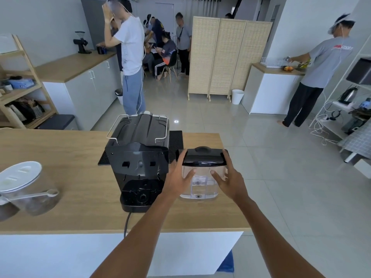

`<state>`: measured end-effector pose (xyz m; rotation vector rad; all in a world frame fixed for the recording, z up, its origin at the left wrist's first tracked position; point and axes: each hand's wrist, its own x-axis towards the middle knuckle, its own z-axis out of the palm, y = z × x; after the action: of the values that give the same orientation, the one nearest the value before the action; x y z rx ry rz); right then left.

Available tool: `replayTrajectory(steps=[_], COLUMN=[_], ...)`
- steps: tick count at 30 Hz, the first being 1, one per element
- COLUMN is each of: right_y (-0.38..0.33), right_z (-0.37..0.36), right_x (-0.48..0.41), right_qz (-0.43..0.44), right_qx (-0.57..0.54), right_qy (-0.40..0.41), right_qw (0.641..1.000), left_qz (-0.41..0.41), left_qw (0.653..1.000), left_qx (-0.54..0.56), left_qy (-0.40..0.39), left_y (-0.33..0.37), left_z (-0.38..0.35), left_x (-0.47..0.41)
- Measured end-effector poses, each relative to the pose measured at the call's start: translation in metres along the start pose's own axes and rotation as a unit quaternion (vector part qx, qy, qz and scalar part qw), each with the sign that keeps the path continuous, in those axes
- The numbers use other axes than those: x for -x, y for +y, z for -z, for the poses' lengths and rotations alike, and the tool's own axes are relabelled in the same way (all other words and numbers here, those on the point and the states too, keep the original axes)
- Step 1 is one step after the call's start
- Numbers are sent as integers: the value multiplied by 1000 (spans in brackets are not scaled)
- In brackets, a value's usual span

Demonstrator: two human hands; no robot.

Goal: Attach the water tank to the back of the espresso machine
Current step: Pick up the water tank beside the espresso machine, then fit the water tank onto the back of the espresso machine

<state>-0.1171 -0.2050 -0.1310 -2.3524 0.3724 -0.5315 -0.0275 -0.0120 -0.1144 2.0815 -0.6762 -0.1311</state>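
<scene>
clear water tank with black lid, standing upright.

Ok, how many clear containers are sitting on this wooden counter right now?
2. The water tank with a black lid stands right of the espresso machine, between the left hand and right hand. A jar with a white lid stands at the counter's left. Others may lie out of view.
</scene>
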Motion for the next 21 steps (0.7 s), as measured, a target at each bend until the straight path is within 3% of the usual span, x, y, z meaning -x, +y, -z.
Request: replayTrajectory(steps=[11,21], right_y=[20,22], right_z=[-7,-8], right_x=[-10,-14], right_qz=[4,12], right_qx=[-18,-18], right_qy=[-12,0], right_qw=[1000,1000], left_qz=[-19,-30], left_qw=[999,999], left_qx=[-23,45], left_qy=[-33,7], left_y=[-18,-14], left_z=[0,-7], left_x=[2,1])
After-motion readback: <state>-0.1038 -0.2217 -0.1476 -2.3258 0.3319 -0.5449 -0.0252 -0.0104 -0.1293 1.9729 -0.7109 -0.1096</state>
